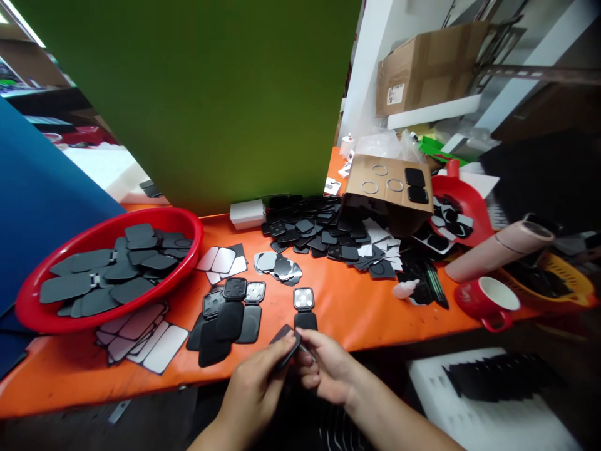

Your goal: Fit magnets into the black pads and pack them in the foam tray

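In front of the table's near edge, my left hand (256, 382) is closed on a dark flat plate (285, 346) with rounded corners. My right hand (328, 369) meets it from the other side, its fingers bent at the plate's edge; whether they grip the plate or some small part is hidden. Just beyond lies an unfolded hinged black piece (305, 299), its upper half showing round silver discs. Left of it is a loose group of similar hinged black pieces (230, 322), some overlapping. Silver-grey sheets (277, 266) lie a little farther back.
A red basin (195, 241) of dark plates stands left, with white-faced sheets (166, 344) before it. Black pieces (310, 228) pile up along the green panel (211, 106). Rightward are a cardboard box (366, 169), a pink bottle (498, 250) and a red mug (479, 307).
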Motion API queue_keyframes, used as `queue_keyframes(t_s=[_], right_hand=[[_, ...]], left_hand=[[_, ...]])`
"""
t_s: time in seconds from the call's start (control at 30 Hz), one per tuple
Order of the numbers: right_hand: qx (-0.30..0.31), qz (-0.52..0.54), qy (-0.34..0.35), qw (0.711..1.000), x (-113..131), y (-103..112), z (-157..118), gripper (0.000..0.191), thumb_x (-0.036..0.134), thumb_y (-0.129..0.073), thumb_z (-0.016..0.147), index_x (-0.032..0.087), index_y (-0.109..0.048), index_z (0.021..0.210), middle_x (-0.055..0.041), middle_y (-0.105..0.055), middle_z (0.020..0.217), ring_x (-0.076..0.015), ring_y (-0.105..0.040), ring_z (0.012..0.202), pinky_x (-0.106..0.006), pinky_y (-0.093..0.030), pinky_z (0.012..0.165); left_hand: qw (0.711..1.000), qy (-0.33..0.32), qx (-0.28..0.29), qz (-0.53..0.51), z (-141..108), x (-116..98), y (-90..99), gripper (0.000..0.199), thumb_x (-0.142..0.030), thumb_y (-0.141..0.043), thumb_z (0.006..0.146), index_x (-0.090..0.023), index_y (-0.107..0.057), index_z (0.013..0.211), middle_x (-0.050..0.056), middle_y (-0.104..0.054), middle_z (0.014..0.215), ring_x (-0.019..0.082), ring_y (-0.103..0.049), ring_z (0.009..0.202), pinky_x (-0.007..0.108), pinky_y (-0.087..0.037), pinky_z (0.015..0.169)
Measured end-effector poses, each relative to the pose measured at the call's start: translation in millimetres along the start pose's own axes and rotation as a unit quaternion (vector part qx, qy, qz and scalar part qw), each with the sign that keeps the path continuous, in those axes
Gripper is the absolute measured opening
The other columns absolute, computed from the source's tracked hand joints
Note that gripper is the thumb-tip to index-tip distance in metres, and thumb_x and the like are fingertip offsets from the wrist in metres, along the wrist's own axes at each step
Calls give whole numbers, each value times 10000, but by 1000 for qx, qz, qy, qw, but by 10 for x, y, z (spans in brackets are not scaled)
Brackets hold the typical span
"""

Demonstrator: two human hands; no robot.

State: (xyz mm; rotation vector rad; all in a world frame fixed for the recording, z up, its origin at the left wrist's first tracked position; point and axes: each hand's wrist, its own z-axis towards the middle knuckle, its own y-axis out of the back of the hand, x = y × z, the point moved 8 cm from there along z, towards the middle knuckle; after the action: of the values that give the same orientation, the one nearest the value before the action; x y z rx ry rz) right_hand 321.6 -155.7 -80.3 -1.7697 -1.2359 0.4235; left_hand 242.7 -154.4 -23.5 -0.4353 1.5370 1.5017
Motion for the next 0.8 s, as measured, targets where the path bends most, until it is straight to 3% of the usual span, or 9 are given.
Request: queue_keyframes(t_s=[0.07,0.2,0.43,0.6,0.7,0.8], right_hand=[[-7,53,-19,998,-66,-1,30,234,339,-500,774,152,-435,650,82,-281,449,-26,-171,358,-135,-86,336],[-47,123,11,991,-100,14,70,245,338,-531,744,163,-419,614,88,-273,428,-28,-178,348,-134,-109,331],[-66,164,78,981,45,20,54,235,344,-470,805,162,-448,658,98,-240,426,-26,-160,338,-143,-130,339],[-64,79,128,987,237,233,57,258,409,-510,800,156,-491,751,90,-287,459,-22,-206,365,-143,-143,354],[-96,37,182,978,375,458,16,287,444,-532,775,160,-493,757,92,-286,468,-21,-197,368,-151,-152,359],[-127,8,217,968,459,632,-58,306,465,-537,763,162,-494,752,92,-282,472,-23,-196,371,-157,-162,362]], left_hand=[[1000,-21,-2,-1,-13,-7,21,431,-132,-455,816,-301,-433,1213,11,-580,1161,151,-549,1036,253,-437,881],[999,-26,-1,-22,52,12,43,404,-146,-454,819,-288,-453,1197,33,-587,1151,163,-552,1034,271,-441,875],[991,103,13,-87,274,162,41,279,-255,-423,834,-237,-530,1090,43,-638,1022,174,-597,910,267,-470,778],[973,199,-81,-81,520,739,202,344,-289,-469,780,-197,-466,1111,56,-606,1018,197,-580,929,322,-455,798],[970,215,-84,-72,729,1088,125,406,-245,-494,740,-190,-456,1141,67,-593,1055,202,-576,942,335,-451,804],[971,215,-86,-51,872,1295,-12,410,-201,-502,719,-205,-479,1128,68,-576,1104,213,-544,1011,358,-413,864]])
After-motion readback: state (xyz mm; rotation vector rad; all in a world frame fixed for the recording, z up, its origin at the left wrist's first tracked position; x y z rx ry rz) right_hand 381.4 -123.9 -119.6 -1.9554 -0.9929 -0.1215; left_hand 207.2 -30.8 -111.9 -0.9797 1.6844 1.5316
